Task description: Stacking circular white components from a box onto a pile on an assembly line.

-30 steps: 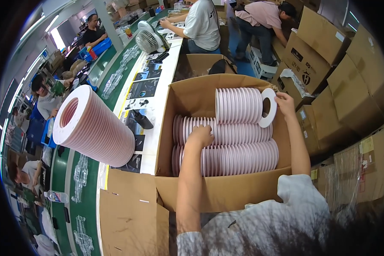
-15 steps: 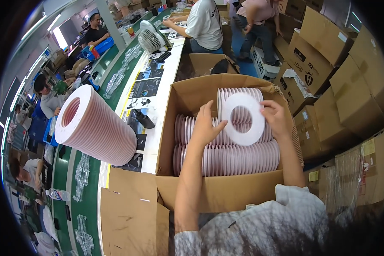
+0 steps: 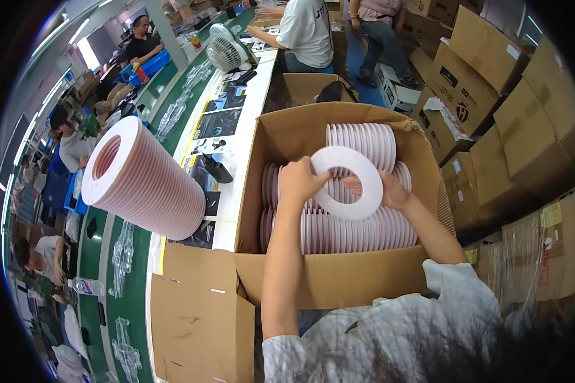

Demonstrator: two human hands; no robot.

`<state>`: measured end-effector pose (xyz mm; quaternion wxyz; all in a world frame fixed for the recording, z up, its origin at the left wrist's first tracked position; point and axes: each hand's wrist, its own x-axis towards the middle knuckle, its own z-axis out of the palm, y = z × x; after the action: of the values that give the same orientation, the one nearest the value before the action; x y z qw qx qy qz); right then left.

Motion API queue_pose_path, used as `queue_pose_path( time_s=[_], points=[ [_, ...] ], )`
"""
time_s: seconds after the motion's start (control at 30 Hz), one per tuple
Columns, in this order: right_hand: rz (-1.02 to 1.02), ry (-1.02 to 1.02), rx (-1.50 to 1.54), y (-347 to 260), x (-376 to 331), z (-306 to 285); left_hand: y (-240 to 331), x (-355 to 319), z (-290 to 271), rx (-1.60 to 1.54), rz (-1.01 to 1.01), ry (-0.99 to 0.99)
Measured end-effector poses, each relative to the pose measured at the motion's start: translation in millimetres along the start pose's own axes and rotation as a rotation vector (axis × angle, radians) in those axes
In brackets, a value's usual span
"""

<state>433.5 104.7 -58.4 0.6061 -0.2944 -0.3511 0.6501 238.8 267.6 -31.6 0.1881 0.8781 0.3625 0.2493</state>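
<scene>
A flat white ring is tilted above the cardboard box in front of me. My left hand pinches its left edge, thumb over the near face. My right hand reaches behind the ring's right side with fingers stretched out, and their tips show through the hole. Under both hands, rows of similar pale pink-white rings stand on edge in the box. A shorter row sits at the far side. To the left, a tall stack of such rings stands on the white worktop.
A black bottle-like object and dark printed cards lie on the worktop, with a white fan farther off. Beyond runs a green conveyor carrying clear plastic trays. Stacked cartons rise at right. Co-workers sit along the line.
My left hand has closed on the ring's left edge. My right hand has let go of the upper right edge and moved down behind it. The ring has shifted slightly left and tilted.
</scene>
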Motion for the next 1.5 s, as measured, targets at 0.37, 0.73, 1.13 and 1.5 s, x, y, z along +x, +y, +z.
queue_pose_path(
  time_s=[0.37, 0.73, 1.13, 1.5],
  points=[
    [-0.396, 0.348, -1.708, -11.8, 17.7, 52.8, -44.1, -1.9, -37.2, -0.771, -0.112, 0.493],
    [0.247, -0.53, -2.198, 76.5, -12.0, -0.6, -51.6, 4.1, -23.5, -0.51, -0.207, 0.602],
    [-0.241, -0.013, -2.005, 71.4, 5.4, 43.0, -41.3, -3.1, -31.2, -0.438, -0.164, 0.599],
    [0.061, -0.296, -2.102, 63.0, 20.8, 1.4, -46.3, -8.8, -28.6, -0.477, 0.016, 0.477]
  ],
)
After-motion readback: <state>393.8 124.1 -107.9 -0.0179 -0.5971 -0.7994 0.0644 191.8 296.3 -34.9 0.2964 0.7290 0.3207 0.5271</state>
